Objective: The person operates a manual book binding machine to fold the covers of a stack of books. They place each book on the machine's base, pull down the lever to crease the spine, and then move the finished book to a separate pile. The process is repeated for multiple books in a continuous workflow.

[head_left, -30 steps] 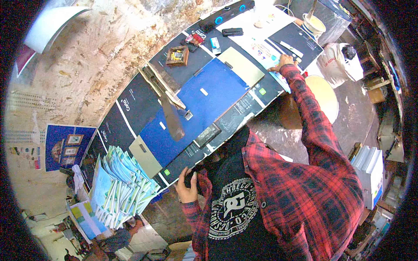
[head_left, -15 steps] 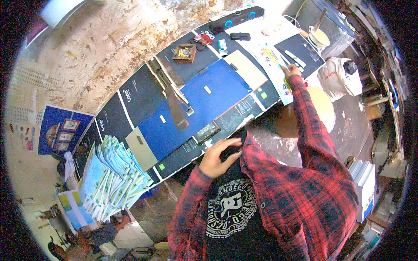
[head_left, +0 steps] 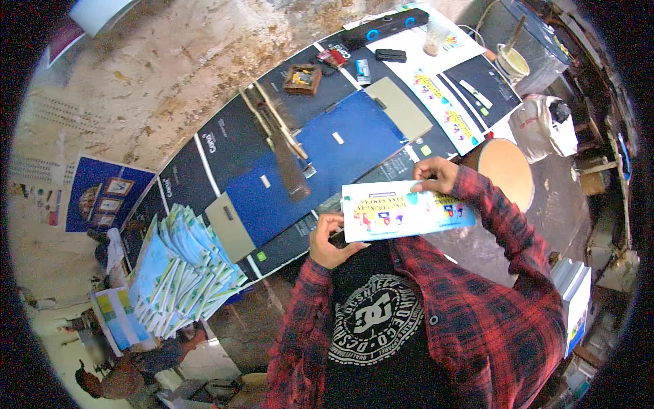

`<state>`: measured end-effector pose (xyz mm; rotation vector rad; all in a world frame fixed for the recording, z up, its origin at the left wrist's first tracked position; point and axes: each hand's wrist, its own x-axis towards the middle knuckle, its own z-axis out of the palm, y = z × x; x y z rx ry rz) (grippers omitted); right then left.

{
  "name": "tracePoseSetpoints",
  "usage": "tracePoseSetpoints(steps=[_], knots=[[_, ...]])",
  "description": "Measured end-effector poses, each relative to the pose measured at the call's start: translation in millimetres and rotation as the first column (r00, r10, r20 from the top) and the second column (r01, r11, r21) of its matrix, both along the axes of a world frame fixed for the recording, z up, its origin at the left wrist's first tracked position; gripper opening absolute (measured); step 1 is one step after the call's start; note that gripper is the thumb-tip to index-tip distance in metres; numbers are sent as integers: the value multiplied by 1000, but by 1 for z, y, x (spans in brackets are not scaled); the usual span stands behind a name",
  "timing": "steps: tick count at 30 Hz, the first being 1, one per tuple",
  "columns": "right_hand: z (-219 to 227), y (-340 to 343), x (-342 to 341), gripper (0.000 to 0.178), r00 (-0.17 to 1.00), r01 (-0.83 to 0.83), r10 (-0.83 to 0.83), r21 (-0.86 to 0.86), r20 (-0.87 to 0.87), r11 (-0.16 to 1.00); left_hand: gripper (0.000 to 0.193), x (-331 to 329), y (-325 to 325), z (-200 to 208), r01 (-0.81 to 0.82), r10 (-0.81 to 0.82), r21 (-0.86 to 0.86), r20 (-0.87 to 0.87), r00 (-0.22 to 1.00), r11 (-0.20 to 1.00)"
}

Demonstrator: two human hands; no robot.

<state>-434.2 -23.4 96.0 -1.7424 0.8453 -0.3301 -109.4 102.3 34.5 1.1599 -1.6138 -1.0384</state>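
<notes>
A white and light-blue printed paper strip (head_left: 378,213) with colourful lettering is held level in front of my chest, above the table's near edge. My left hand (head_left: 330,241) pinches its left end between thumb and fingers. Along its far edge, right of the middle, my right hand (head_left: 438,176) grips it with thumb and fingertips. Beyond lies a blue board (head_left: 368,123) with grey end panels, and a dark flat strip tool (head_left: 289,167) rests across it. More printed strips (head_left: 446,112) lie at the table's right end.
A fanned stack of folded blue-green papers (head_left: 191,266) covers the table's left end. Along the back are a small wooden box (head_left: 302,80), a black speaker bar (head_left: 385,27) and a plastic cup (head_left: 434,42). A round stool (head_left: 505,174) stands at right, near a white sack (head_left: 541,126).
My right hand has come back from the printed strips at the right, bringing one in front of me. My left hand, empty before, has closed on its left end.
</notes>
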Motion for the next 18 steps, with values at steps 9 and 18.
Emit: tracePoseSetpoints(steps=[9, 18], knots=[[-54, -139, 170, 30, 815, -515, 303, -377, -494, 770, 46, 12, -8, -70, -489, 652, 441, -400, 644, 753], [-79, -68, 138, 57, 839, 49, -453, -787, -302, 615, 37, 45, -76, -69, -508, 761, 580, -367, 535, 637]])
